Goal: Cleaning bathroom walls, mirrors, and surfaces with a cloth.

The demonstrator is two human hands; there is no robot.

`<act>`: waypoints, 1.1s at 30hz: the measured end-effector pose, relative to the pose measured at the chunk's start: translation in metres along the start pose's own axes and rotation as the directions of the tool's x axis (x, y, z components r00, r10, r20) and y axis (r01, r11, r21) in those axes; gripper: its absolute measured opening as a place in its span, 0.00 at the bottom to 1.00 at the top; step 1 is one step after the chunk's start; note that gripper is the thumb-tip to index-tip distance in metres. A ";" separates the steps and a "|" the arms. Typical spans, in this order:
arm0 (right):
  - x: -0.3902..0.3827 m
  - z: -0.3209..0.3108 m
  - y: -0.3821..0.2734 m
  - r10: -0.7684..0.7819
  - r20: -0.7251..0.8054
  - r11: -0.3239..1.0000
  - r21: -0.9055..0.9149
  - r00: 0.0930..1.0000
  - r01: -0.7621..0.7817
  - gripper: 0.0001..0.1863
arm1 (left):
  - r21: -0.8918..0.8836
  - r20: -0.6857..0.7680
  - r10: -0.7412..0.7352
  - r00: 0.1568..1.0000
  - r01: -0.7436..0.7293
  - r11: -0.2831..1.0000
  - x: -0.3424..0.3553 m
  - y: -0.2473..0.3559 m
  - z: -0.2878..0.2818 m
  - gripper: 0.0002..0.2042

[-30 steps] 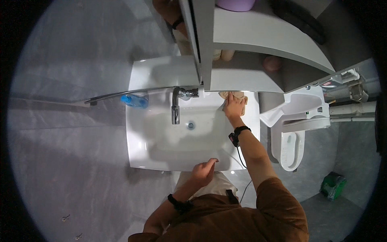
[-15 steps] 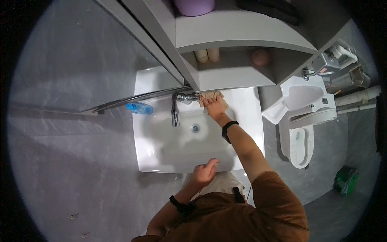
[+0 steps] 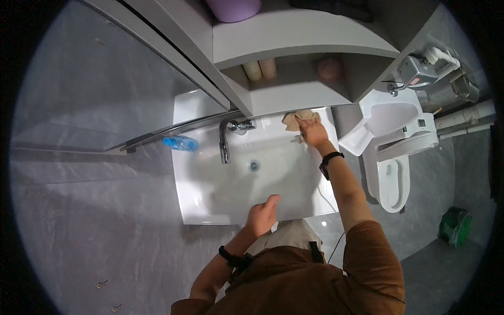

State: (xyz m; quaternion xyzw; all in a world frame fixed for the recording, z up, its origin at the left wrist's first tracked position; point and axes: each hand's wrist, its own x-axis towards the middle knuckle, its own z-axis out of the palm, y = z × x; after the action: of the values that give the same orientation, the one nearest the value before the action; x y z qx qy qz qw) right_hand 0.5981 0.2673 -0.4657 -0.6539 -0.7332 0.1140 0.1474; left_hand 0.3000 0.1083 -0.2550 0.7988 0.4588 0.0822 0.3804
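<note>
My right hand (image 3: 314, 132) presses a beige cloth (image 3: 300, 118) onto the white sink's back ledge, to the right of the tap. The cloth is crumpled and spreads out beyond my fingertips. A chrome tap (image 3: 224, 142) stands left of it, with its spout over the white washbasin (image 3: 210, 207). My left hand (image 3: 261, 216) hovers near the basin's front edge, close to my body. It looks loosely open, thumb side up, and nothing shows in it; some of its fingers are hidden. On the basin's left ledge lies a clear blue bottle (image 3: 180, 143).
Grey open shelves (image 3: 299, 98) overhang the basin's back, holding two pale cylinders, a pinkish round thing and a purple container (image 3: 234, 8). A mirror (image 3: 110, 89) stands at the back left. White toilet fixtures (image 3: 395, 184) and pipes are on the right; a green object (image 3: 455, 227) lies beyond.
My right hand has slid to the right along the back ledge, taking the cloth away from the tap. My left hand has shifted slightly left and farther from me.
</note>
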 end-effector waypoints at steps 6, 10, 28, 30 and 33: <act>-0.051 -0.011 0.008 0.238 -0.065 0.943 0.253 0.969 -0.214 0.29 | 0.040 -0.011 0.080 0.997 -0.079 0.996 -0.005 0.000 0.011 0.10; -0.119 0.000 0.001 0.151 -0.331 0.985 0.128 0.931 -0.114 0.29 | 0.053 0.049 0.071 0.996 -0.073 0.996 -0.019 0.002 0.008 0.10; -0.307 0.044 -0.164 0.388 -0.230 0.919 0.168 0.892 -0.356 0.28 | 0.015 0.111 0.042 0.993 -0.044 0.999 -0.158 -0.081 -0.001 0.11; -0.320 0.049 -0.181 0.424 -0.194 0.900 0.201 0.885 -0.388 0.28 | -0.088 0.116 0.059 0.992 -0.049 0.995 -0.174 -0.088 -0.001 0.12; -0.329 0.065 -0.217 0.416 -0.258 0.909 0.082 0.872 -0.410 0.23 | -0.091 0.131 0.034 0.991 -0.022 0.996 -0.198 -0.099 -0.008 0.12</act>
State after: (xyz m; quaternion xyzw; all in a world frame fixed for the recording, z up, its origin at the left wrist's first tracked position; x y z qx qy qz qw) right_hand 0.4065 -0.0834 -0.4701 -0.8028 -0.5483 0.0618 0.2259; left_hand 0.1177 -0.0165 -0.2734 0.7910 0.4172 0.0547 0.4442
